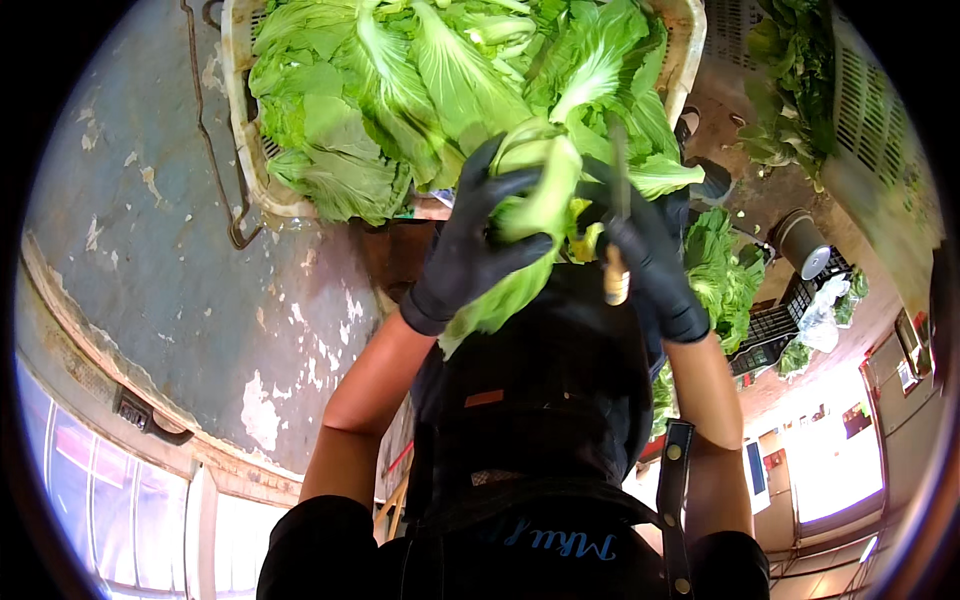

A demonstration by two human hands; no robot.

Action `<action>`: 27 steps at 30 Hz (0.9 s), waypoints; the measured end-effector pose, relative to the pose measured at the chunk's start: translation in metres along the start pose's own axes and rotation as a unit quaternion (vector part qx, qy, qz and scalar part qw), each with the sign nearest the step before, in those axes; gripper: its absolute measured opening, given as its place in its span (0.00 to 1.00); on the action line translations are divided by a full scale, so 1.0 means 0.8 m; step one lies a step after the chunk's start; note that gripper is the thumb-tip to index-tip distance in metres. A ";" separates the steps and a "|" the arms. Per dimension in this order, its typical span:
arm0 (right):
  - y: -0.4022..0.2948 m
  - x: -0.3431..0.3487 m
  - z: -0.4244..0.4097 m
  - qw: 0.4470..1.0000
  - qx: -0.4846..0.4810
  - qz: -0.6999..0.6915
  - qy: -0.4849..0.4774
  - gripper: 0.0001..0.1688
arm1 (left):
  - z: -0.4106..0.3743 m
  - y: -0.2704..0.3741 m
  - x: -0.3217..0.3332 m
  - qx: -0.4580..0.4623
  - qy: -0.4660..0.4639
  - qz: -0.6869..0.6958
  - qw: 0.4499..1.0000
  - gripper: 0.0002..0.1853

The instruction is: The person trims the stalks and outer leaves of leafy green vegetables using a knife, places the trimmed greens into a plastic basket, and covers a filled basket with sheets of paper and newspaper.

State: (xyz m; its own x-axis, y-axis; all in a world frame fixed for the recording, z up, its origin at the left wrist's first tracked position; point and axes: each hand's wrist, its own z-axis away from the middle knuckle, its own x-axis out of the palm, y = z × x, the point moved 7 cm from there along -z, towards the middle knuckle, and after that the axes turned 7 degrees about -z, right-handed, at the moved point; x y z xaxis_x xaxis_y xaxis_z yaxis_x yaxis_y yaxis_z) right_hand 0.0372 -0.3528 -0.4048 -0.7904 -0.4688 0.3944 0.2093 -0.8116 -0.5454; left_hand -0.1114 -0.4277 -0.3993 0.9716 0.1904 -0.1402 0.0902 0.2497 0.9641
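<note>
My left hand [480, 240], in a black glove, is closed around a head of leafy green mustard [551, 184], its pale stalks up and a leaf trailing down over my dark apron [555, 330]. In my right hand [645, 240], also gloved in black, is a knife [616, 274] with a light wooden handle. Its blade points up and is blurred. The right hand is close against the right side of the head, and a yellowed leaf [586, 236] shows between the hands. Just beyond them, a pale plastic crate [238, 97] is heaped with more leafy greens [442, 82].
A bent metal rod [201, 112] runs along the peeling wall [127, 210] at left. On the right are loose greens [724, 274], a bucket [799, 236], a black plastic crate [765, 330] with a clear plastic bag [823, 315], and a slatted pale crate [866, 105].
</note>
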 end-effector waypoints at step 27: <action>0.155 -0.523 0.444 0.894 0.074 0.015 0.442 0.25 | -0.207 -0.105 0.082 0.085 0.039 -0.315 0.944 0.26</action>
State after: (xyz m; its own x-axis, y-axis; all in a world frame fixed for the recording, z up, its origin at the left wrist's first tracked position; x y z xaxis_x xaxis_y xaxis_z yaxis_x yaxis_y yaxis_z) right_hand 0.5983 -0.3808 -0.3750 -0.9158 -0.0850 -0.3925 0.2594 -0.8714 -0.4165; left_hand -0.0912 -0.2791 -0.5266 0.6949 0.1262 -0.7080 0.6853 0.1819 0.7051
